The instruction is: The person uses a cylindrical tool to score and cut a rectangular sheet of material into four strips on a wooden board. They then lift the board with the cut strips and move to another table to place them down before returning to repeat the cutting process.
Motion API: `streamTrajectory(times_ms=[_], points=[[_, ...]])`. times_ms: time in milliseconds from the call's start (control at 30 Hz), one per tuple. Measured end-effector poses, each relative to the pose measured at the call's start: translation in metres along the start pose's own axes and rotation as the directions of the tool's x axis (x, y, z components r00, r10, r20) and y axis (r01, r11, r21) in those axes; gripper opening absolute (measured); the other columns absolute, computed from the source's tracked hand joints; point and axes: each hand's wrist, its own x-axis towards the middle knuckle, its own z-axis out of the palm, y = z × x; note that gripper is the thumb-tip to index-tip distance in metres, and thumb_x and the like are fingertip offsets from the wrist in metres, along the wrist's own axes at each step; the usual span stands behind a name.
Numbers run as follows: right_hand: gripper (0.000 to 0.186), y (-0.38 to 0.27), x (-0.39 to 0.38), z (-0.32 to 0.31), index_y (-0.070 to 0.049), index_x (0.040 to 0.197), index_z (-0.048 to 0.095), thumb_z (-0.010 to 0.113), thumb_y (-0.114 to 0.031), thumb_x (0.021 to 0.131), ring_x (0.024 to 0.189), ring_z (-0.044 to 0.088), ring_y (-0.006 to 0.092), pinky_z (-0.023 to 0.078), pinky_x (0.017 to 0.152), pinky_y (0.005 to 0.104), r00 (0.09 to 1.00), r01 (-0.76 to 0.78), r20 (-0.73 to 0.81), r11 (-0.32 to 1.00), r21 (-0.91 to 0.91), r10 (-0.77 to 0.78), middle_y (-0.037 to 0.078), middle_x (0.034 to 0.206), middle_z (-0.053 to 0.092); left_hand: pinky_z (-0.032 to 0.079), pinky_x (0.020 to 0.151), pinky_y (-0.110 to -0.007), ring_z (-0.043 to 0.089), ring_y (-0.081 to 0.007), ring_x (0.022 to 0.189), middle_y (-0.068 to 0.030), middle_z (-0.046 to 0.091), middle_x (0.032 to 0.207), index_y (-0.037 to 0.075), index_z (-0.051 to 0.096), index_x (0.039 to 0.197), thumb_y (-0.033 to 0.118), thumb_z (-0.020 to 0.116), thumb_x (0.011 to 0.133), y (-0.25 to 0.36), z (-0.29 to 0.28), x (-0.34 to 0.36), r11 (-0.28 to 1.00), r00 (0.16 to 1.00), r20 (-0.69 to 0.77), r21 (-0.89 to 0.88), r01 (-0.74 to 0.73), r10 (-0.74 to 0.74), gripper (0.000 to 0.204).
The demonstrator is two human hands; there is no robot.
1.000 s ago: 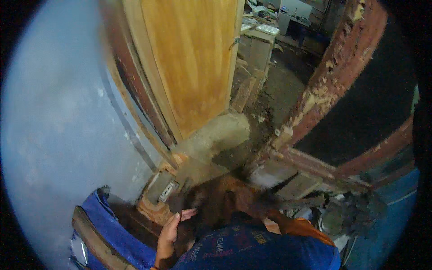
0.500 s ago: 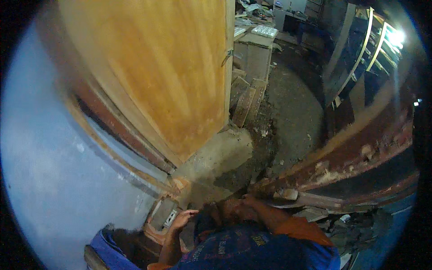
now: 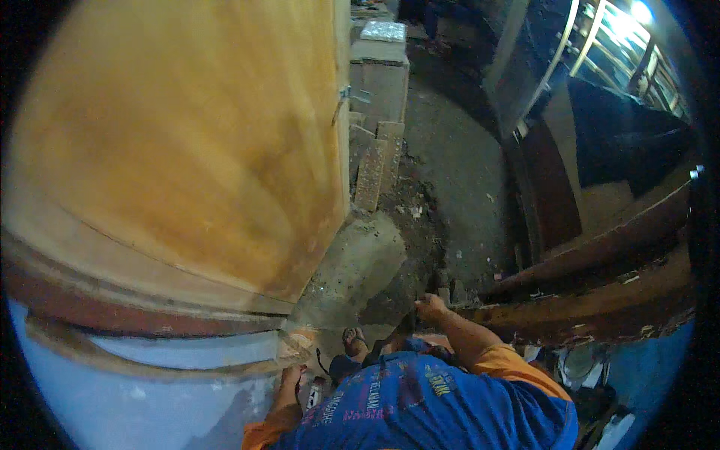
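Note:
My left hand [image 3: 292, 373] hangs low beside the bottom corner of a big orange-brown wooden door [image 3: 195, 150], close to a small white object [image 3: 315, 391] on the ground. Its fingers are too small and dim to read. My right hand [image 3: 430, 306] reaches forward with curled fingers at the near end of a rusty red metal frame [image 3: 600, 300]. Whether it grips the frame is unclear. My blue shirt with orange sleeves [image 3: 427, 405] fills the lower middle, and a sandalled foot [image 3: 352, 341] shows just in front of it.
A concrete step [image 3: 352, 270] lies under the door's corner. Beyond it are a dirt floor [image 3: 457, 172] with rubble and stacked concrete blocks [image 3: 379, 82]. A pale blue wall [image 3: 112, 397] runs along the left. A dark doorway and bright lights [image 3: 637, 11] are at the right.
The view has swung, so the door now fills the left side. My right hand has gone out to the rusty frame. My left hand has dropped lower, beside the door's corner.

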Motion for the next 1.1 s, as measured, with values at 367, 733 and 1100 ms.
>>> streamTrajectory(times_ms=[367,733,1100], points=[[0.049,0.043,-0.006,-0.034,-0.004,0.12,0.072,0.067,-0.046,0.096,0.1,0.071,0.0325,0.057,0.084,0.0456,0.972,-0.232,-0.024,0.972,0.037,0.233,0.018,0.112,0.074,0.055,0.063,-0.037,0.069,-0.0263,0.078,-0.0138,0.07,0.098,-0.001,0.065,0.112,0.015,0.063,0.094,0.103,0.034,0.111,0.89,0.914,0.158,-0.217,0.4,-0.373,0.024],[0.058,0.065,0.129,-0.11,-0.002,0.125,0.068,0.066,-0.052,0.096,0.111,0.069,0.0367,0.055,0.094,0.0484,0.968,-0.222,-0.129,0.974,-0.052,0.214,0.023,0.122,0.071,0.048,0.056,-0.037,0.063,-0.0215,0.065,-0.0084,0.068,0.081,0.006,0.069,0.1,0.017,0.06,0.095,0.274,0.154,0.181,0.838,0.936,-0.192,0.418,0.35,-0.295,0.015],[0.048,0.065,0.184,-0.205,0.0,0.125,0.069,0.072,-0.037,0.096,0.091,0.07,0.0236,0.055,0.079,0.0397,0.903,-0.323,-0.11,0.825,0.464,0.415,0.013,0.103,0.075,0.041,0.049,-0.035,0.066,-0.022,0.069,-0.0104,0.073,0.09,0.005,0.069,0.114,0.015,0.054,0.096,0.346,0.311,0.347,0.676,0.96,0.266,0.724,-0.139,-0.088,0.025]])
